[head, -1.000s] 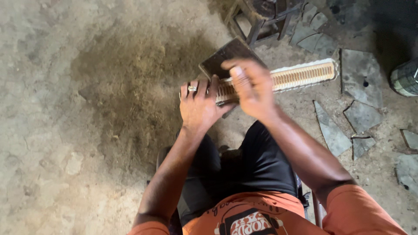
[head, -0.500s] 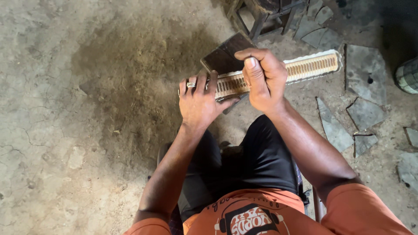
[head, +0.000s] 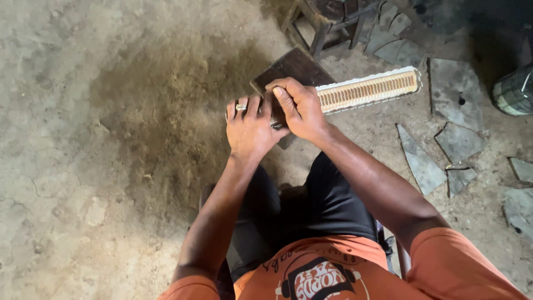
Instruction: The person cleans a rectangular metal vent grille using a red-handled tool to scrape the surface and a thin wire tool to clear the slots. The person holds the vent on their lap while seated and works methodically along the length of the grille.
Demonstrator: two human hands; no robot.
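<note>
A long narrow cream-coloured slotted strip [head: 369, 89] lies across a dark square block [head: 291, 69] in front of my knees, its free end pointing right. My left hand [head: 250, 126], with a ring on one finger, presses down on the strip's left end, fingers laid flat. My right hand [head: 300, 105] sits just to the right of it, fingers curled over the strip near the block. The strip's left part is hidden under both hands. I cannot see whether the right hand holds a small tool.
Bare dirt floor with a dark stained patch [head: 166, 111] to the left. A dark wooden stool frame [head: 327, 22] stands beyond the block. Broken grey slate pieces [head: 444, 139] lie on the right. A round greenish container [head: 513, 91] sits at the right edge.
My right hand has slid left along the strip, from its middle toward the block and my left hand. My left hand has stayed pressed on the strip's end.
</note>
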